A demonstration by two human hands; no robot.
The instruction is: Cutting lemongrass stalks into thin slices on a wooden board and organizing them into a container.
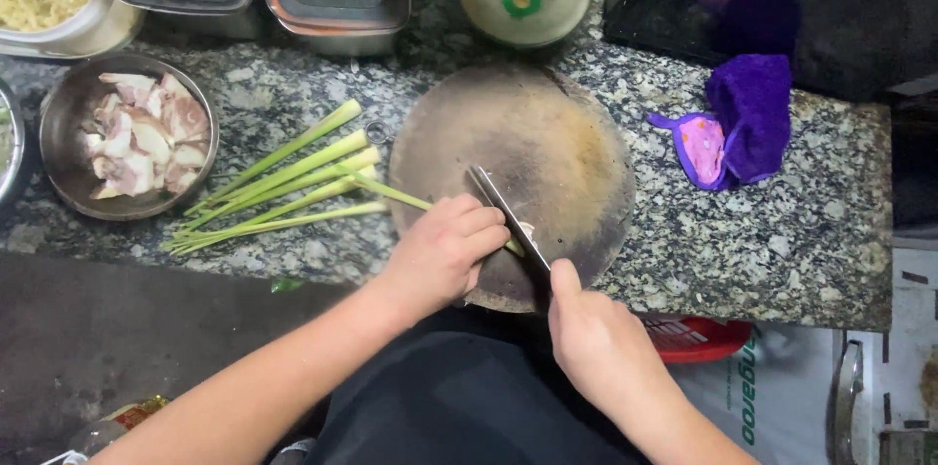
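Our left hand presses a lemongrass stalk onto the round cutting board, fingers curled; our right hand is clamped around the knife.

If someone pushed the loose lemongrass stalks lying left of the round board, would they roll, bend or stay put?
The lemongrass stalks look long, thin and round, so they would probably roll on the smooth granite counter. They lie straight, so they seem fairly stiff. Lying loose and fanned out, a push would likely scatter them.
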